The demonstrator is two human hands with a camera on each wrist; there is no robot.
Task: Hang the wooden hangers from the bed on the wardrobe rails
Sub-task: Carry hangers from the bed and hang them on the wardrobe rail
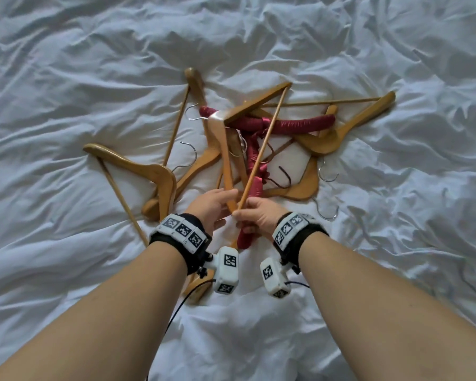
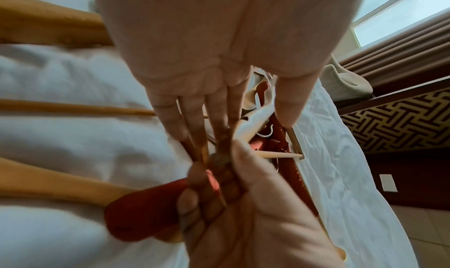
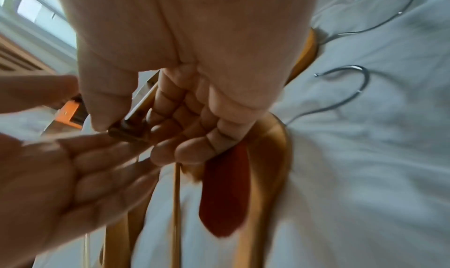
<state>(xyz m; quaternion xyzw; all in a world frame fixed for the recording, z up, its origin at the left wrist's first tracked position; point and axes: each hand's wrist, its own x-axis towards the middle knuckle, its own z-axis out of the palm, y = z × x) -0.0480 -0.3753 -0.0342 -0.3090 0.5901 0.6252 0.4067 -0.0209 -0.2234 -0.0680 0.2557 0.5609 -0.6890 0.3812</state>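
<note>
Nearest the camera, two bare forearms reach out over the rumpled white bed sheet [image 1: 66, 64], each wrist wrapped in a black band with black-and-white coded tags [image 1: 179, 231] and a small white camera block slung beneath. Just beyond the bands the two hands meet at the near end of a raised light-brown wooden hanger with a thin round crossbar [image 1: 261, 149]: the right hand [image 1: 254, 215] has its fingers curled round the corner where the bar joins the arm, thumb pinching from the side, while the left hand [image 1: 213, 206] lies against the same end with its fingers straight — touching the wood, not wrapped round it. Directly under the hands lies the tip of a dark-red satin padded hanger [image 1: 252, 193], running away into the pile. Farther off, the held hanger rises tilted above a tangle of other golden-brown wooden hangers [image 1: 154, 171], their silver wire hooks [image 1: 327, 171] splayed on the sheet, with a second red padded hanger [image 1: 291, 125] lying across the heap. From the left wrist view, past the bed's edge — a patterned dark-and-gold carpet [image 2: 401, 122] and brown curtains [image 2: 394, 47] under a window.
</note>
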